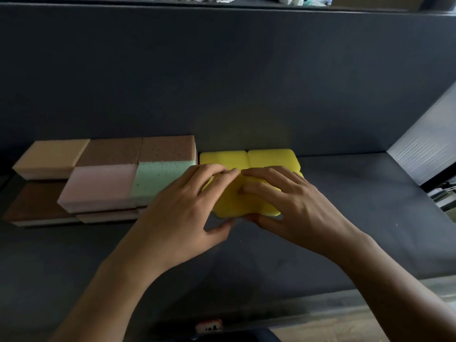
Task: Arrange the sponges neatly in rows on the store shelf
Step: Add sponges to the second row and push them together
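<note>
Head view: both hands are seen on the dark shelf, brought together over the front yellow sponge. The left hand is laid across its left part, fingers curved and slightly spread over the top, thumb tucked against the near edge. The right hand is set the same way on the right part, fingers fanned over the top, thumb pressed to the near edge. So the sponge is pinched between fingers and thumb on both sides, and the fingertips of the two hands nearly meet in the middle. Whether one piece or two is held cannot be told under the hands.

Just behind it, two more yellow sponges are lined up side by side against the back wall, touching each other. To the left, a block of stacked sponges is found: a cream sponge at the far left, brown sponges along the wall, then a pink sponge and a green sponge in front, the green one just beside the left hand. A lower dark brown sponge is seen at the front left. A pale ribbed panel closes the shelf on the right.
</note>
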A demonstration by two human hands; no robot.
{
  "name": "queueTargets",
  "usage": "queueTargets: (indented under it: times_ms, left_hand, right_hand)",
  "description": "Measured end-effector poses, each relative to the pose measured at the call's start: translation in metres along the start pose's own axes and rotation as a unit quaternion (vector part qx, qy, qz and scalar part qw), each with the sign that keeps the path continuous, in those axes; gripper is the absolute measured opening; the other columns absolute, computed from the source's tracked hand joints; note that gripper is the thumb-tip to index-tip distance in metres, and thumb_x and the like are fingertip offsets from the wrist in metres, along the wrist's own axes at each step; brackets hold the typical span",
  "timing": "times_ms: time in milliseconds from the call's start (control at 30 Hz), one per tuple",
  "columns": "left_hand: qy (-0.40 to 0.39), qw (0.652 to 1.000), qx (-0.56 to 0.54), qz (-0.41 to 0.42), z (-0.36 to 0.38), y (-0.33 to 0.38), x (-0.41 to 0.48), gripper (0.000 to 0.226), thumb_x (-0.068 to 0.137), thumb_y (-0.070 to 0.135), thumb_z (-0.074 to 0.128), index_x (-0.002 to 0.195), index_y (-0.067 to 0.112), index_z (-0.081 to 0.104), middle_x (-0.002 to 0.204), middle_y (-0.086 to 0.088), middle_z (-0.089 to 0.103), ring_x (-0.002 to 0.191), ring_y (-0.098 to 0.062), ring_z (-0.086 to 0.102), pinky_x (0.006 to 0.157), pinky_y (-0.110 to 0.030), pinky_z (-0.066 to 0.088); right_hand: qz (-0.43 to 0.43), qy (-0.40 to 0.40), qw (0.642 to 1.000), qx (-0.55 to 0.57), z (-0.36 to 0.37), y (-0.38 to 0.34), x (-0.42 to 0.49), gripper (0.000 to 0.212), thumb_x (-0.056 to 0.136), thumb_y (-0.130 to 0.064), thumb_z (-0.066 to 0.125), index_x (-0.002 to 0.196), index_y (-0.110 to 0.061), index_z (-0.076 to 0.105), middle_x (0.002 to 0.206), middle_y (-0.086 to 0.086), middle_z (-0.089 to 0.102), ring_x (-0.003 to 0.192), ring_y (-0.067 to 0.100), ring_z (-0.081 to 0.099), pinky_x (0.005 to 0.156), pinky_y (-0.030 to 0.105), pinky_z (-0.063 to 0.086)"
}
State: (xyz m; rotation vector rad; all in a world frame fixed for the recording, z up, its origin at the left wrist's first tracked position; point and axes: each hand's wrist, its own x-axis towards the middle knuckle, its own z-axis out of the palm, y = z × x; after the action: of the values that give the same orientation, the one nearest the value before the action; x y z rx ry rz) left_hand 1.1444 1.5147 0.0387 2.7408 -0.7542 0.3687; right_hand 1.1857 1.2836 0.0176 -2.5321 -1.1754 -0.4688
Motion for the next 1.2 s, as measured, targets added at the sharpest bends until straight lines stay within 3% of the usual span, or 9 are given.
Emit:
queueTargets:
  times_ms: [100, 267, 500, 767, 1067, 1200]
  left_hand:
    - [0.012, 1.0, -0.016, -0.018, -0.007, -0.009, 0.0, 0.073, 0.087, 0.057, 0.045, 0.149, 0.021, 0.032, 0.145, 0.006, 0.041, 0.13, -0.011, 0.042, 0.101, -0.023, 0.036]
    - [0.05, 0.995, 0.022, -0.084, -0.01, -0.029, 0.004, 0.053, 0.097, 0.038, 0.046, 0.145, 0.014, 0.042, 0.144, -0.002, 0.048, 0.129, -0.019, 0.048, 0.1, -0.03, 0.041]
    - [-0.012, 0.986, 0.071, -0.152, 0.003, -0.052, 0.008, 0.054, 0.098, 0.039, 0.03, 0.142, 0.012, 0.047, 0.15, -0.007, 0.043, 0.133, -0.025, 0.045, 0.104, -0.044, 0.043]
    - [-0.027, 0.985, 0.07, -0.154, 0.008, -0.06, 0.008, 0.065, 0.095, 0.05, 0.02, 0.141, 0.013, 0.048, 0.15, -0.005, 0.043, 0.139, -0.023, 0.038, 0.106, -0.037, 0.035]
    - [-0.037, 0.986, 0.063, -0.151, 0.01, -0.062, 0.008, 0.069, 0.095, 0.054, 0.017, 0.144, 0.014, 0.044, 0.153, -0.003, 0.038, 0.142, -0.021, 0.033, 0.108, -0.036, 0.029]
    - [-0.037, 0.986, 0.067, -0.149, 0.009, -0.062, 0.008, 0.068, 0.095, 0.053, 0.019, 0.143, 0.014, 0.047, 0.152, -0.004, 0.04, 0.141, -0.023, 0.035, 0.106, -0.034, 0.027]
  right_hand:
    - [0.009, -0.01, 1.0, 0.003, 0.003, 0.009, 0.011, 0.043, 0.091, -0.046, 0.063, 0.125, -0.019, 0.061, 0.137, 0.0, 0.055, 0.121, 0.024, 0.055, 0.092, 0.042, 0.051]
    - [0.028, -0.02, 0.999, 0.004, 0.012, 0.023, 0.032, 0.044, 0.093, -0.051, 0.056, 0.126, -0.022, 0.06, 0.136, -0.002, 0.056, 0.121, 0.021, 0.055, 0.095, 0.035, 0.049]
    - [0.053, -0.055, 0.997, -0.006, 0.029, 0.036, 0.061, 0.051, 0.096, -0.056, 0.044, 0.134, -0.023, 0.053, 0.14, 0.0, 0.053, 0.123, 0.024, 0.054, 0.093, 0.042, 0.051]
    - [0.09, -0.078, 0.993, 0.003, 0.045, 0.043, 0.075, 0.046, 0.095, -0.044, 0.056, 0.137, -0.023, 0.052, 0.145, 0.002, 0.049, 0.132, 0.025, 0.048, 0.107, 0.041, 0.036]
    - [0.074, -0.027, 0.996, -0.032, 0.061, 0.039, 0.078, 0.043, 0.093, -0.039, 0.064, 0.132, -0.022, 0.058, 0.142, 0.001, 0.055, 0.134, 0.025, 0.047, 0.108, 0.045, 0.036]
    - [0.073, -0.014, 0.996, -0.05, 0.064, 0.039, 0.078, 0.041, 0.092, -0.038, 0.064, 0.131, -0.025, 0.06, 0.142, -0.003, 0.056, 0.132, 0.027, 0.048, 0.1, 0.045, 0.042]
